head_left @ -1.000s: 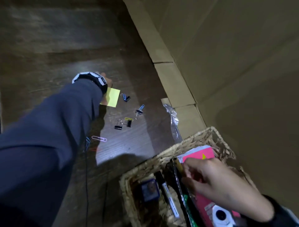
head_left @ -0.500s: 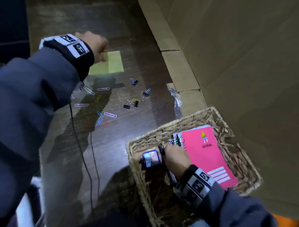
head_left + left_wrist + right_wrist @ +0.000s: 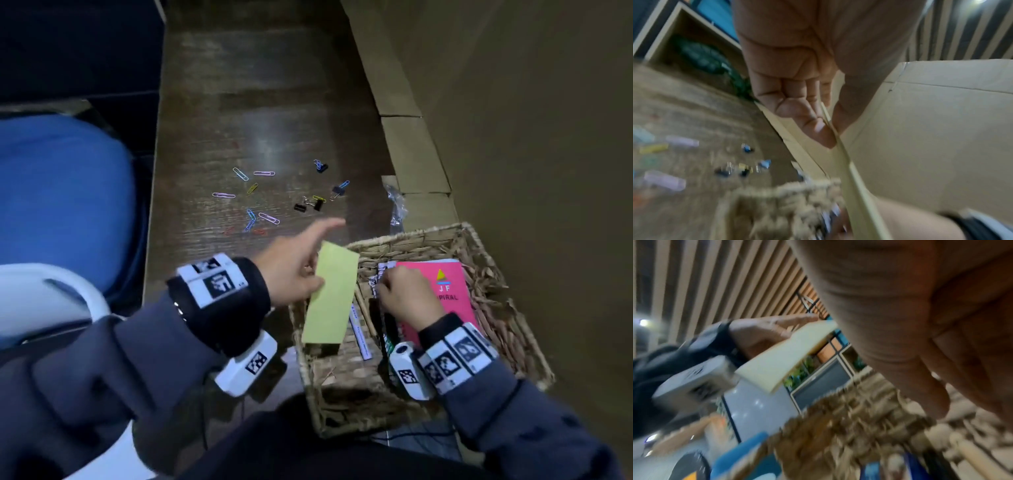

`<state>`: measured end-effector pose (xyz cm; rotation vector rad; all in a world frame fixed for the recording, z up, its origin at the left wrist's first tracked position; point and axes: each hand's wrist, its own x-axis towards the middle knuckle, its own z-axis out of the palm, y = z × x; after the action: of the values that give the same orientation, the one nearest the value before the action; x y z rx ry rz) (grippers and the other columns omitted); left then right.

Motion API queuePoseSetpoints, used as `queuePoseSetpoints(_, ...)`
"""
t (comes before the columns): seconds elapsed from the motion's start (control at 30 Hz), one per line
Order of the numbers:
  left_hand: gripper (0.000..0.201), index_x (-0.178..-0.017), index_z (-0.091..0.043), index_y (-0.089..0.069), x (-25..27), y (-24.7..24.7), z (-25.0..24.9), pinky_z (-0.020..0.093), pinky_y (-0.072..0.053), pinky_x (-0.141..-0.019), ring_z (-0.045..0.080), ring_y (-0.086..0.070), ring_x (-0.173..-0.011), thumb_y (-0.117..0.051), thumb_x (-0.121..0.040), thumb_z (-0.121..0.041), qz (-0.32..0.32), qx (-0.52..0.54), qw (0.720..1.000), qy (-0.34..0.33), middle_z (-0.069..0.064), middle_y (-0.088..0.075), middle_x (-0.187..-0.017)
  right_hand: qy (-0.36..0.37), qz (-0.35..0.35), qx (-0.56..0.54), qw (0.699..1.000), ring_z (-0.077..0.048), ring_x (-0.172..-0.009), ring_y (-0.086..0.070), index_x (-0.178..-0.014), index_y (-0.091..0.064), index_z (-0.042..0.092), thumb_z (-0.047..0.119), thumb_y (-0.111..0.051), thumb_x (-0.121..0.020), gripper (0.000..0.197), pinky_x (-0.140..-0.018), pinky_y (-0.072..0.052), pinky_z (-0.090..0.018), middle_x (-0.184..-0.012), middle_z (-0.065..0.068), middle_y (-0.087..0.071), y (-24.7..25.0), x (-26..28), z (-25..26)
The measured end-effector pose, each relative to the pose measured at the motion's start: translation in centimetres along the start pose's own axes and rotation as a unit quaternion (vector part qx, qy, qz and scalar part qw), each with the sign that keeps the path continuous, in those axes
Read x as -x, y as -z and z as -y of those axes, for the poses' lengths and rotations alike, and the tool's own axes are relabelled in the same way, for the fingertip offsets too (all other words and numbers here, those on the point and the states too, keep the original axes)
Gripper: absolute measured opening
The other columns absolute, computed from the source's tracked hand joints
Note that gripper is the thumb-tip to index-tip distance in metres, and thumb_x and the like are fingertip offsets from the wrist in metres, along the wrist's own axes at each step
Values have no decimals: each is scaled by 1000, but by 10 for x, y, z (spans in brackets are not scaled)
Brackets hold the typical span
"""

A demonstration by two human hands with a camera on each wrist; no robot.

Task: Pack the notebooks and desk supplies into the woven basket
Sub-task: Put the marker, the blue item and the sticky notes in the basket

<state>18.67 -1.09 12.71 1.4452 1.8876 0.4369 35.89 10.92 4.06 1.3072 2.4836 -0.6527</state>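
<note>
Holding a yellow-green sticky-note pad (image 3: 330, 294) over the brown woven basket's (image 3: 507, 329) left edge.
Left hand (image 3: 291, 270) is pinching it; right hand (image 3: 407, 296), fingers curled, is resting on the pink spiral notebook (image 3: 442, 291).

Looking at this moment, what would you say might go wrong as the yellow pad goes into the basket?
The left hand pinches the yellow pad by one edge only, so it may slip or fall outside the basket. The right hand lies inside the basket beside the pink notebook, so the hands may collide. The paper clips lie scattered and could be missed.
</note>
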Motion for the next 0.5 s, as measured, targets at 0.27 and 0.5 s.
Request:
queuePoseSetpoints(0.27, 50, -123, -24, -42, -12, -62, -9, 29, -45, -74, 19, -55, -78, -64, -81, -9, -19, 35, 998, 52, 3, -64, -99, 92, 89, -341, 931, -14, -56, -58, -105, -58, 4, 25, -56, -93, 24, -55, -44, -24, -71, -3, -65, 43, 32, -21)
queuePoseSetpoints(0.5, 69, -143, -21, -29, -15, -69, -12, 33, -52, -88, 21, -62, -99, -66, -84, -20, -12, -19, 997, 74, 6, -63, -121, 89, 21, -191, 977, -19, -59, -51, -77, -53, -2, 9, -60, -84, 14, -60, -40, -31, -61, -8, -52, 46, 25, -29)
